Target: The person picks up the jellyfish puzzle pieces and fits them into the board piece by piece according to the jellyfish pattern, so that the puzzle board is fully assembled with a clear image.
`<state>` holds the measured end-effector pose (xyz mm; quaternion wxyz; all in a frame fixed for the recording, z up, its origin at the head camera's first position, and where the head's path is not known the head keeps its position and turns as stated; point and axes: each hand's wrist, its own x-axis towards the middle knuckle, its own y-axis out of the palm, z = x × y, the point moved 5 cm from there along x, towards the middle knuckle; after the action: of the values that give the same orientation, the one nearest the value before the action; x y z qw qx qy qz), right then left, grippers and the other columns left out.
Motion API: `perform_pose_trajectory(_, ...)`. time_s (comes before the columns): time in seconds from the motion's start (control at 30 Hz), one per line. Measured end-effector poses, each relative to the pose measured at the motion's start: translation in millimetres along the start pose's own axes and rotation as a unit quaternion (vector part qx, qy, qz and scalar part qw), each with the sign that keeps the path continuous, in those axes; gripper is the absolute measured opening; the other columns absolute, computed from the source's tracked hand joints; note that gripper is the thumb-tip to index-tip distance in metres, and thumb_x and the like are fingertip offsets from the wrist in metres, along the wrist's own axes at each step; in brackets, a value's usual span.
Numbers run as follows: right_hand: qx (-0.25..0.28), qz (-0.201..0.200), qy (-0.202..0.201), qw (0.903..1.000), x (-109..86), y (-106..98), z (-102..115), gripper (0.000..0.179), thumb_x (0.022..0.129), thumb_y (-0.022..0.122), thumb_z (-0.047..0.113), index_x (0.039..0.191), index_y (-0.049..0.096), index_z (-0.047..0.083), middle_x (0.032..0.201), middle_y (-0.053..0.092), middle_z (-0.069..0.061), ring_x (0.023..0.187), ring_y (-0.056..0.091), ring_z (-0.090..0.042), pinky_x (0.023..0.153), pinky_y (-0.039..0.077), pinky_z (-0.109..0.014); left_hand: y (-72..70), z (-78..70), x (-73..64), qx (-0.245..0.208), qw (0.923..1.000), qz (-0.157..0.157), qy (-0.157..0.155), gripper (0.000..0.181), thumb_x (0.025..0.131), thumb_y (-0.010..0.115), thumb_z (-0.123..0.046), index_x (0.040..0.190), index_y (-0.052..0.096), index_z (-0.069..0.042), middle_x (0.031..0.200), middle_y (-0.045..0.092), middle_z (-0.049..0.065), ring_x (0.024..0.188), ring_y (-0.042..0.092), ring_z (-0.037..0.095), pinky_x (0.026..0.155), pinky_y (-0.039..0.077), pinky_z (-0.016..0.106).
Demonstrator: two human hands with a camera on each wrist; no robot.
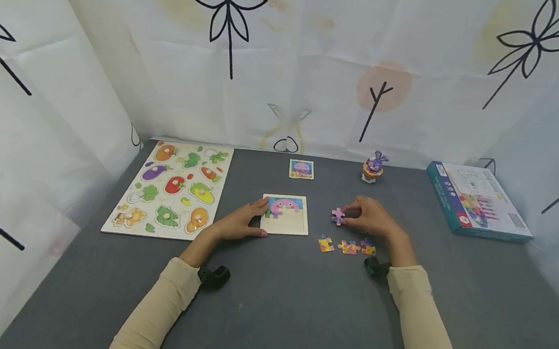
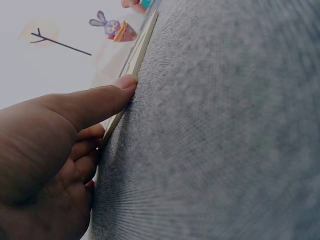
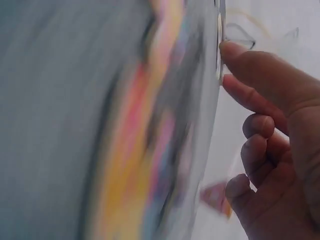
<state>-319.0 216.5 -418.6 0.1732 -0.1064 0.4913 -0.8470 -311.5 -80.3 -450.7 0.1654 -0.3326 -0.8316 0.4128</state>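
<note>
My left hand steadies a small wooden puzzle tray by its left side, the thumb at the near corner and the fingers farther up. In the left wrist view, the thumb lies against the tray's edge. The tray's upper part shows a partly filled pink animal picture; its lower part is bare wood. To its right, my right hand pinches a pink-purple puzzle piece between thumb and finger. Several loose pieces lie nearer: a yellow one, a pink-yellow one and a purple-yellow one.
A vegetable peg board lies at the left. Behind the tray is a small picture card. A purple rabbit figurine stands at the back, and a teal-edged box lies at the right. Patterned cloth hangs behind the grey table.
</note>
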Motion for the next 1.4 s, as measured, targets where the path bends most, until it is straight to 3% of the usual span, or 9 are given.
perform_pose_trajectory(0.1,-0.004,-0.01,-0.019,0.9997,12.5,4.3,22.6,0.026,0.077,0.073,0.019,0.098,0.072,0.004,0.097,0.061,-0.019,0.094,0.054,-0.033,0.084,0.042,-0.047,-0.8,0.7,-0.8,-0.002,1.0,0.003,-0.009,0.078,0.085,0.066,-0.025,0.143,0.023,0.003,0.153,0.015,0.017,0.141,0.014,0.031,0.113,0.013,0.05)
perform_pose_trajectory(0.2,-0.015,-0.013,-0.06,0.998,28.5,13.3,51.4,0.026,0.077,0.074,0.019,0.097,0.072,0.003,0.097,0.064,-0.02,0.099,0.055,-0.039,0.088,0.041,-0.051,-1.6,-0.1,-1.3,-0.001,0.9999,0.004,-0.012,0.077,0.085,0.065,-0.025,0.144,0.023,0.003,0.154,0.014,0.016,0.142,0.013,0.03,0.113,0.012,0.05)
perform_pose_trajectory(0.4,-0.04,-0.001,-0.103,0.9939,53.3,39.3,88.2,0.024,0.078,0.071,0.022,0.095,0.073,0.004,0.083,0.06,-0.013,0.077,0.053,-0.027,0.068,0.044,-0.037,-2.1,-2.9,-1.4,-0.004,1.0,0.005,-0.002,0.075,0.086,0.065,-0.024,0.143,0.024,0.004,0.153,0.014,0.018,0.141,0.014,0.032,0.112,0.014,0.052)
perform_pose_trajectory(0.53,-0.041,0.012,-0.087,0.9953,60.4,51.1,91.7,0.023,0.077,0.073,0.022,0.093,0.073,0.005,0.081,0.056,-0.01,0.069,0.044,-0.017,0.061,0.036,-0.027,-0.6,-3.1,-0.5,-0.007,1.0,0.005,-0.002,0.076,0.086,0.065,-0.025,0.143,0.024,0.004,0.153,0.015,0.018,0.141,0.015,0.033,0.112,0.015,0.052)
perform_pose_trajectory(0.7,-0.035,-0.004,-0.064,0.9973,62.3,53.8,93.2,0.038,0.074,0.076,0.028,0.105,0.071,0.006,0.086,0.058,-0.009,0.073,0.047,-0.018,0.064,0.038,-0.029,-0.8,-2.7,-0.2,-0.01,0.9999,0.008,-0.004,0.076,0.086,0.065,-0.025,0.143,0.024,0.003,0.153,0.015,0.018,0.141,0.015,0.033,0.112,0.015,0.052)
perform_pose_trajectory(0.87,-0.052,0.0,-0.035,0.998,64.4,57.9,99.9,0.054,0.071,0.078,0.037,0.113,0.067,0.005,0.08,0.051,-0.008,0.067,0.038,-0.016,0.056,0.031,-0.026,-1.6,-1.9,-0.9,-0.013,0.9998,0.009,-0.013,0.075,0.086,0.064,-0.025,0.144,0.024,0.002,0.154,0.014,0.015,0.141,0.014,0.031,0.112,0.014,0.051)
perform_pose_trajectory(1.17,-0.02,0.001,0.026,0.9994,68.0,61.8,98.7,0.043,0.068,0.081,0.03,0.103,0.07,0.009,0.068,0.062,-0.009,0.053,0.029,-0.011,0.047,0.024,-0.022,-1.2,-1.3,0.3,-0.014,0.9998,0.007,-0.009,0.074,0.087,0.064,-0.025,0.143,0.024,0.003,0.153,0.014,0.016,0.141,0.014,0.031,0.113,0.014,0.051)
perform_pose_trajectory(1.3,-0.006,-0.005,0.006,0.9999,67.7,61.1,97.1,0.042,0.068,0.081,0.03,0.102,0.07,0.008,0.059,0.061,-0.005,0.048,0.025,-0.009,0.044,0.022,-0.021,-2.3,-2.9,-0.3,-0.018,0.9998,0.008,-0.003,0.073,0.087,0.063,-0.024,0.143,0.025,0.004,0.153,0.014,0.017,0.141,0.014,0.032,0.112,0.013,0.052)
perform_pose_trajectory(1.4,0.023,-0.005,-0.042,0.9989,63.3,57.9,91.6,0.041,0.073,0.078,0.027,0.106,0.067,0.004,0.051,0.048,0.0,0.049,0.023,-0.009,0.046,0.022,-0.02,-2.5,-3.5,-1.2,-0.015,0.9999,0.008,0.001,0.073,0.087,0.064,-0.024,0.142,0.025,0.005,0.153,0.014,0.018,0.141,0.014,0.032,0.112,0.012,0.053)
